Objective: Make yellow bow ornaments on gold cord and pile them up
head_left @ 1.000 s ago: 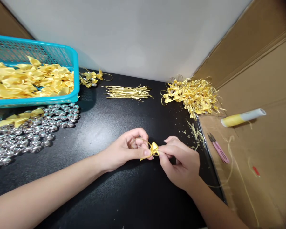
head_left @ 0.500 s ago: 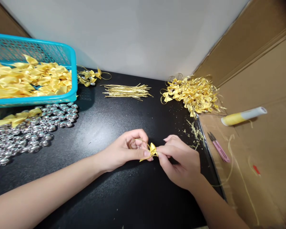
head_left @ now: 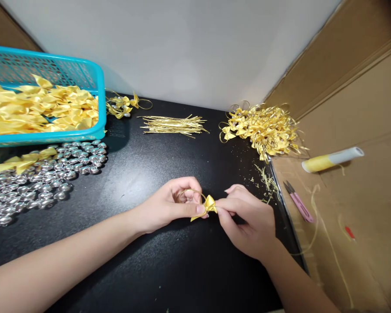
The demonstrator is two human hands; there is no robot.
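Note:
A small yellow ribbon bow (head_left: 210,204) with a gold wire loop is pinched between both hands over the black table (head_left: 143,174). My left hand (head_left: 172,204) is closed, thumb and fingers gripping the bow's left side, with the loop curving over its fingers. My right hand (head_left: 247,224) is closed too, its fingertips pinching the bow's right side.
A teal basket (head_left: 99,104) of yellow ribbon pieces stands at the back left, with silver beads (head_left: 45,174) spread before it. Gold wire ties (head_left: 172,124) lie at the back centre, a heap of finished bows (head_left: 263,128) at the right. Pink snips (head_left: 298,202) and a yellow-white tube (head_left: 332,159) rest on cardboard.
Both hands stay almost in place on the bow, with only slight finger shifts. The view has dipped a little.

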